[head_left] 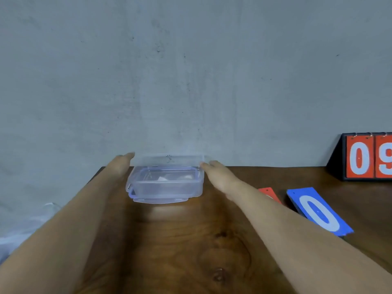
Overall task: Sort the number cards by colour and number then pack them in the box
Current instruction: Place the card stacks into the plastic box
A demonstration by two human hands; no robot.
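Both hands, left hand [122, 161] and right hand [218, 174], fingers extended, flank the clear box [165, 183] at its ends, apparently lifting its lid [169, 159] clear for packing.

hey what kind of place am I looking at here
Probably a plain indoor work table: a wooden tabletop against a bare grey wall, with a flip scoreboard and a clear plastic box.
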